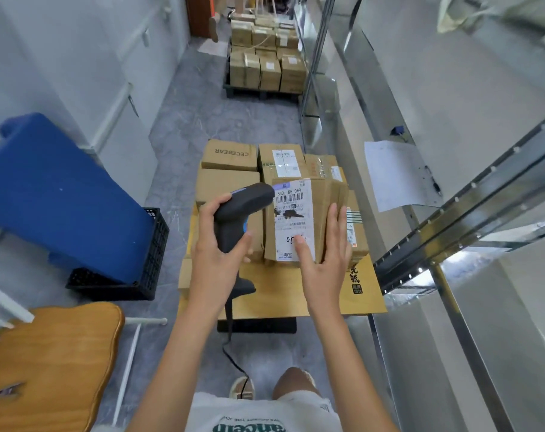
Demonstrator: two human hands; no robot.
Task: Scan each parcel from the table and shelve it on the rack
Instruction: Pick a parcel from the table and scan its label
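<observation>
My left hand [216, 244] grips a black barcode scanner [243, 204] by its handle, its head pointing right at a white shipping label. That label is on a small brown parcel [321, 207], which my right hand [324, 257] holds upright, thumb on the label and fingers along the right side. The parcel is lifted just above the small wooden table [274, 297]. More cardboard parcels [230, 155] lie on the table behind it. The metal rack [470, 194] runs along the right, its shelf beam close to the table.
A blue bin [56, 194] sits on a black crate [152, 247] at the left, with a wooden chair [50, 366] nearer me. A stack of boxes on a pallet [265, 63] blocks the far aisle. The scanner's cable [233, 357] trails to the floor by my feet.
</observation>
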